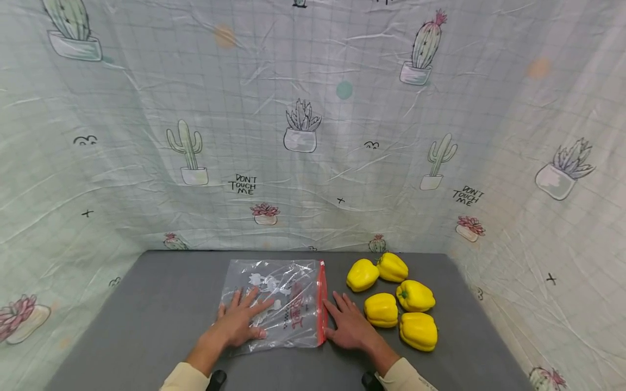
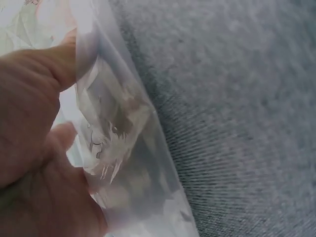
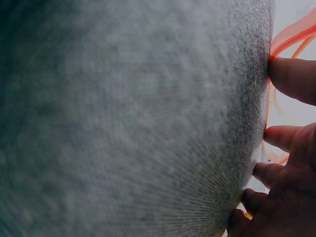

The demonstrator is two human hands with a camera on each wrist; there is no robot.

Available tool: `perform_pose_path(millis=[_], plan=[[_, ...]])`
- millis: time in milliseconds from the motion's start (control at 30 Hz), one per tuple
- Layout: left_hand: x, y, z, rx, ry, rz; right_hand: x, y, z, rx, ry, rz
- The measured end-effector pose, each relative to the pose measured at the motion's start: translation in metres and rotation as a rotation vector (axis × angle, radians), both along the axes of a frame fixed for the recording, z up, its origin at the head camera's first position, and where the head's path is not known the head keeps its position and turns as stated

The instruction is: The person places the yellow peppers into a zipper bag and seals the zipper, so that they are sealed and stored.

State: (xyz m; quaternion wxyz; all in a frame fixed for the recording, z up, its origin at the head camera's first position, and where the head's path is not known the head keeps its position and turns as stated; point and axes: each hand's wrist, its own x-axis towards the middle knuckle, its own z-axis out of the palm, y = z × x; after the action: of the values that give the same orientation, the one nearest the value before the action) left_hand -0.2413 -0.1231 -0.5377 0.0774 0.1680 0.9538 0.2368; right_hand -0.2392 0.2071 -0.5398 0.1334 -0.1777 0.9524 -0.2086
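Observation:
A clear plastic zip bag (image 1: pixel 305 271) with a red zip edge (image 1: pixel 321 304) lies flat on the grey table, its red side facing right. My left hand (image 1: pixel 237 320) rests on the bag's left part with fingers spread; in the left wrist view the clear film (image 2: pixel 143 163) runs beside the thumb. At the red edge, my right hand (image 1: pixel 351 325) has its fingers spread and its fingertips down on the table. The right wrist view shows those fingers (image 3: pixel 296 79) by the red strip (image 3: pixel 296 37). Neither hand grips anything.
To the right of my right hand lie several yellow bell peppers (image 1: pixel 414 296) in a loose group. The grey table (image 1: pixel 161 304) is bounded at the back and sides by a pale cactus-print sheet (image 1: pixel 313 179).

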Motion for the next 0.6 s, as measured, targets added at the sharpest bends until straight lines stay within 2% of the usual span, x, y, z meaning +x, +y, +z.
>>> perform_pose_path(millis=[133, 167, 200, 333, 433, 500, 600], plan=[[0.000, -0.002, -0.003, -0.025, 0.002, -0.023, 0.000, -0.003, 0.004, 0.005, -0.002, 0.002], [0.003, 0.001, 0.004, -0.044, 0.002, -0.019, 0.001, -0.004, 0.005, 0.007, -0.001, 0.004], [0.003, 0.004, 0.005, -0.061, 0.017, -0.010, 0.001, -0.005, 0.005, 0.010, 0.007, 0.009], [0.000, 0.023, 0.014, -0.162, 0.119, 0.027, 0.000, -0.004, 0.004, 0.021, 0.018, 0.018], [-0.006, 0.037, 0.013, -0.200, 0.219, 0.017, 0.001, -0.003, 0.004, 0.014, 0.012, 0.012], [-0.010, 0.043, 0.009, -0.195, 0.265, -0.002, 0.002, -0.003, 0.005, 0.016, 0.009, 0.007], [-0.013, 0.045, 0.002, -0.134, 0.307, -0.028, 0.003, -0.004, 0.005, -0.002, 0.007, 0.004]])
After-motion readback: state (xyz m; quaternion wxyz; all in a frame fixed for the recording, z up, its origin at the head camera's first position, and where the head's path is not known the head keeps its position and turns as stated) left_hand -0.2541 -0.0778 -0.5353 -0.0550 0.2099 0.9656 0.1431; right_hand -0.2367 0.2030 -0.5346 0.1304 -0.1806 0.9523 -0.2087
